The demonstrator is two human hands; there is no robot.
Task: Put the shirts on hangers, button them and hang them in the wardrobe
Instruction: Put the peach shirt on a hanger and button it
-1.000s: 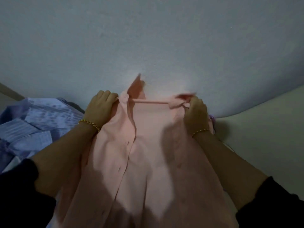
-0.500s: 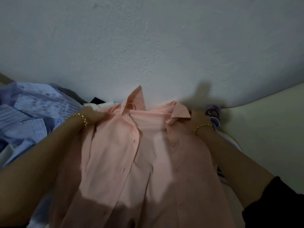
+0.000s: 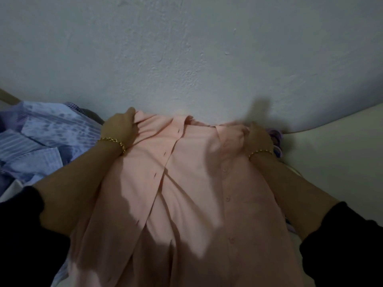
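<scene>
A pink button-up shirt [image 3: 186,193] lies open in front of me, collar toward the wall, its front unbuttoned. My left hand [image 3: 119,129] grips the bunched fabric at the shirt's left shoulder. My right hand [image 3: 258,137] grips the cloth at the right shoulder, beside the collar. Purple hangers [image 3: 276,139] peek out just behind my right hand, mostly hidden by it. No wardrobe is in view.
A heap of blue striped shirts [image 3: 41,139] lies to the left of the pink one. A pale textured wall [image 3: 186,59] rises right behind the shirts. A cream surface [image 3: 331,146] extends to the right.
Both hands have shifted outward along the shoulders and pulled the shirt flatter. The collar, which stood up a second ago, now lies low against the wall.
</scene>
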